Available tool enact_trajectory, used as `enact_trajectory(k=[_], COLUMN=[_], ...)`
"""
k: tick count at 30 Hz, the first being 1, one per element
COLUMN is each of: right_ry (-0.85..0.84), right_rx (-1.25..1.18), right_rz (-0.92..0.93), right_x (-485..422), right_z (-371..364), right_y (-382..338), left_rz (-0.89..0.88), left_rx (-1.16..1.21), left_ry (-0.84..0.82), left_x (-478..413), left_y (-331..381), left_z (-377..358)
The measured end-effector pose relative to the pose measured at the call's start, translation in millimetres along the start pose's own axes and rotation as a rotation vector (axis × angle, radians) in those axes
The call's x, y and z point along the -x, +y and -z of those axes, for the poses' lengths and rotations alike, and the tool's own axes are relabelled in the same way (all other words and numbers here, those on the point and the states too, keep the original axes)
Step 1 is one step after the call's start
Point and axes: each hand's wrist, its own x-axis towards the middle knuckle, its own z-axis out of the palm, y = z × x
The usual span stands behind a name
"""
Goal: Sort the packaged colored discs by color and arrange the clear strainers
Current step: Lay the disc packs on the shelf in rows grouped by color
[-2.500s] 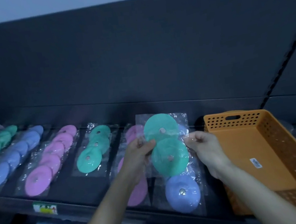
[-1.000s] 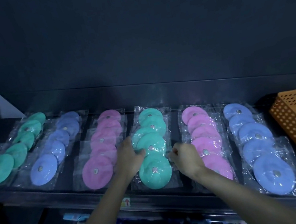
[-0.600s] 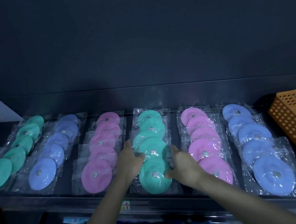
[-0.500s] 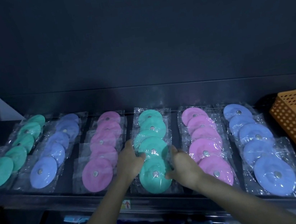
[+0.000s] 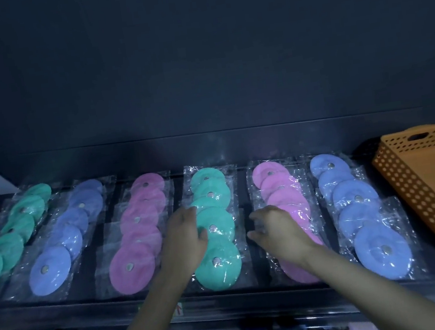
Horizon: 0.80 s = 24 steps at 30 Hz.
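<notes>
Left hand (image 5: 186,241) fingers (image 5: 202,236) spread loose and flat against the left edge of the middle teal row (image 5: 213,229), not clamped on anything, looks like nudging the packets square. Right hand (image 5: 277,230) fingers (image 5: 253,216) half curled and apart in the dark gap between that teal row and the pink row (image 5: 285,203) to its right, gripping nothing, probably squeezing the stack straight from the other side. Packets overlapped like roof tiles front to back, so each color stays visible and a whole row slides as one. Six rows across the shelf (image 5: 227,293): teal (image 5: 12,236) at far left, then blue (image 5: 62,237), pink (image 5: 139,230), teal, pink, blue (image 5: 360,209) toward the right. Colors already sorted by the look of it, just tidying. Orange basket (image 5: 422,193) parked at the right edge, apparently empty. Clear strainers nowhere in frame, so that half likely not started
</notes>
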Motion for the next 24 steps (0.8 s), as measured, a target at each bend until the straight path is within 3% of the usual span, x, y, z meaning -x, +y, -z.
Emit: enact_trajectory(k=[12, 24], right_ry=[0.206, 0.354], right_rx=[0.04, 0.032], right_rz=[-0.218, -0.227], right_x=[65.5, 135.4], right_z=[79.5, 170.9], right_y=[94.3, 212.2], left_rz=[-0.277, -0.431], left_rx=[0.141, 0.182], left_ry=[-0.202, -0.154], left_x=[-12.4, -7.6], left_y=[112.4, 280.5], left_z=[-31.8, -82.3])
